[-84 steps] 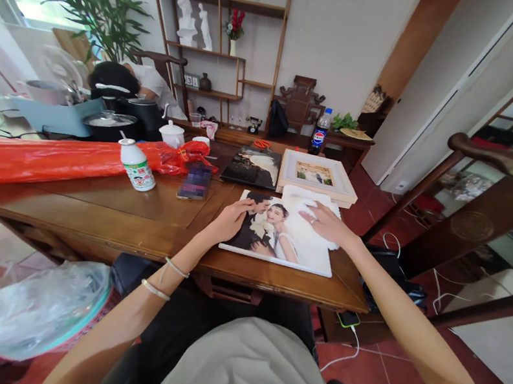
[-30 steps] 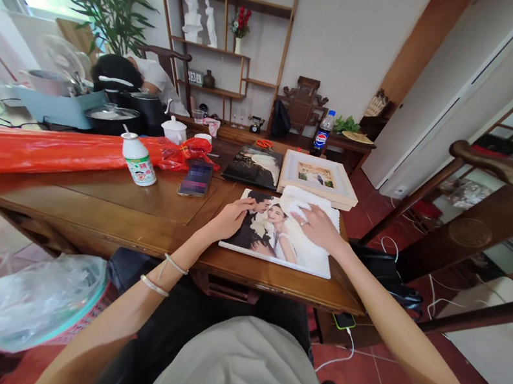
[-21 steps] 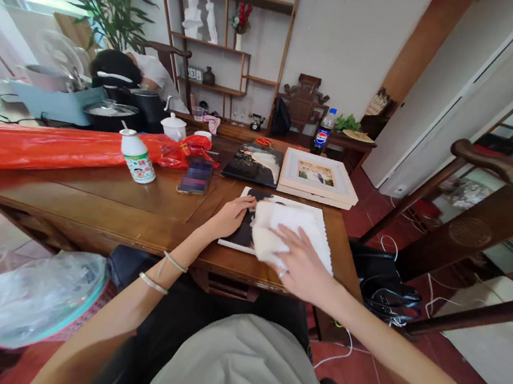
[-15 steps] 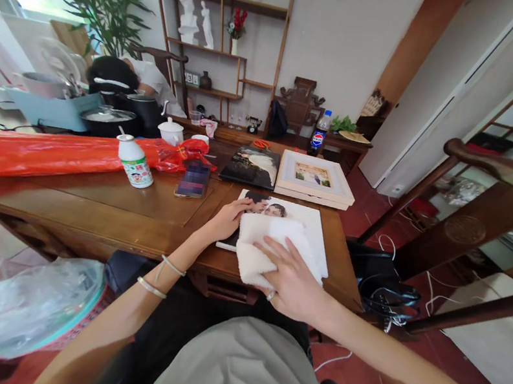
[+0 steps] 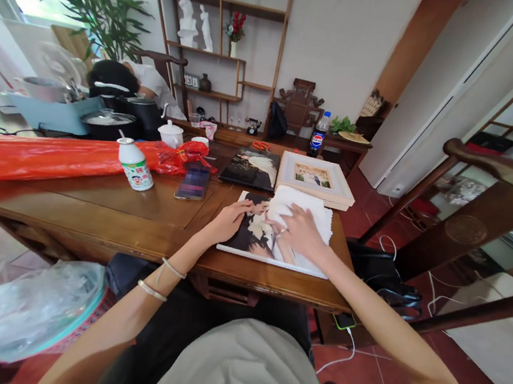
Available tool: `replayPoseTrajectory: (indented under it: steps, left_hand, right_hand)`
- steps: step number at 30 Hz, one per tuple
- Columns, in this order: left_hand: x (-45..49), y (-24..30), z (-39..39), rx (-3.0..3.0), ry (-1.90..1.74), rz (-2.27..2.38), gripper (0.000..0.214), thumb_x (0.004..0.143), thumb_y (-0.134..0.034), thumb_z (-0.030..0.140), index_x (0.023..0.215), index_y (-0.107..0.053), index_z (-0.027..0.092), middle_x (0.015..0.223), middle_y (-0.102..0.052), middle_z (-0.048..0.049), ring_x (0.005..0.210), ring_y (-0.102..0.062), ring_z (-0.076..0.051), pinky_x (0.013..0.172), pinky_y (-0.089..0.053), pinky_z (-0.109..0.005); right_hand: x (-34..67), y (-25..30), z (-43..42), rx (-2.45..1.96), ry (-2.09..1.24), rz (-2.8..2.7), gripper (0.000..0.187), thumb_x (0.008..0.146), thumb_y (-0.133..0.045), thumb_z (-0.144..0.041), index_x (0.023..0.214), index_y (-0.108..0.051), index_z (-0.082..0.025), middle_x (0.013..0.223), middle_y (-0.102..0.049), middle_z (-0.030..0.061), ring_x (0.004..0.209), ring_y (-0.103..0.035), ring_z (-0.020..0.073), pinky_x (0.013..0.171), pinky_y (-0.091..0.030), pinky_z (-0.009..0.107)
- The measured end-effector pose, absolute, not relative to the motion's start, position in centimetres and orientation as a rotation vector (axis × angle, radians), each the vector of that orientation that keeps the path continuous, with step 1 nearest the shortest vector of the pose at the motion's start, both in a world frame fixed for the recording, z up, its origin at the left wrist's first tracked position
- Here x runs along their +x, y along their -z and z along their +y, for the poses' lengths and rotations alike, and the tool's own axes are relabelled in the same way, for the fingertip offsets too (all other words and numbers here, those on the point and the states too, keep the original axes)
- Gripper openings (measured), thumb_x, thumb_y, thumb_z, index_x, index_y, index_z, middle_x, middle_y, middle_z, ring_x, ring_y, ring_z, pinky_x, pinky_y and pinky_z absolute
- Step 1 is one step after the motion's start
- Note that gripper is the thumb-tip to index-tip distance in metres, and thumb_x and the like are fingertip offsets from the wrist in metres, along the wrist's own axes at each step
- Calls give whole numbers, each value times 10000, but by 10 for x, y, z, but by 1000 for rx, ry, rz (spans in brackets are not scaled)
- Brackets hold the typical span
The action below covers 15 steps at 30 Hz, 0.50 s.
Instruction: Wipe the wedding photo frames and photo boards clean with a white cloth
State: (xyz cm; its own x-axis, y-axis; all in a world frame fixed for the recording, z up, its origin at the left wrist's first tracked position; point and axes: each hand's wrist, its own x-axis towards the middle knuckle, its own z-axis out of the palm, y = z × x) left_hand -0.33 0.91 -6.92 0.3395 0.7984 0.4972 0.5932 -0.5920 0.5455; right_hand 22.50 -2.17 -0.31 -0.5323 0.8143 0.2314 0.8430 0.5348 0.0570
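Observation:
A photo panel (image 5: 259, 237) with white edges lies flat at the table's front, showing part of a portrait. My left hand (image 5: 228, 220) rests on its left edge, fingers stretched out and holding nothing. Under my right hand (image 5: 300, 231) is a white cloth (image 5: 324, 213), pressed onto the panel's upper right; the fingers are spread over it and hold it there. The cloth hides that part of the picture. Behind the panel lie a dark photo album (image 5: 250, 168) and a white picture frame (image 5: 343, 190) with a photo in it.
To the left on the wooden table (image 5: 154, 217) are a phone (image 5: 193, 181), a white bottle (image 5: 134, 164) and a long red plastic-wrapped bundle (image 5: 46, 153). A cola bottle (image 5: 318, 135) stands behind the frame. A person (image 5: 149, 82) leans low at the back left.
My right hand has moved the cloth away from me and to the right, up the panel, uncovering the lower part of the picture. My left hand has stayed in place.

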Motion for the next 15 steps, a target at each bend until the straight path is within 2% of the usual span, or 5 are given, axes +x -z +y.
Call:
replayPoseTrajectory:
  steps: [3, 6, 10, 15]
  left_hand:
    - [-3, 69, 10, 2330, -1105, 1252, 388, 861, -345, 123, 1102, -650, 111, 1290, -575, -129, 1226, -520, -224, 1084, -362, -409]
    - [-3, 67, 8, 2333, -1098, 1217, 389, 820, -388, 91, 1101, -655, 133, 1285, -583, -110, 1220, -523, -227, 1069, -382, -408]
    - [-4, 65, 8, 2327, -1080, 1187, 400, 776, -460, 89, 1130, -645, 126, 1280, -584, -125, 1212, -527, -241, 1051, -402, -396]
    - [-4, 69, 11, 2334, -1114, 1190, 375, 830, -385, 96, 1088, -655, 127, 1281, -583, -122, 1213, -529, -227, 1059, -391, -405]
  right_hand:
    - [206, 9, -65, -1337, 261, -2678, 334, 867, -502, -236, 1167, -648, -227, 1415, -428, 168, 1305, -329, 397, 997, -243, 628]
    - [187, 11, -108, -1176, 226, -2814, 299, 839, -548, -274, 1090, -690, -196, 1441, -388, 182, 1321, -290, 421, 1016, -219, 634]
    - [179, 8, -128, -1069, 174, -2857, 289, 839, -549, -311, 1023, -712, -159, 1417, -422, 191, 1317, -304, 410, 1022, -249, 605]
    - [189, 0, -92, -1150, 131, -2729, 317, 892, -474, -300, 1097, -680, -175, 1366, -498, 152, 1285, -385, 336, 1015, -310, 515]
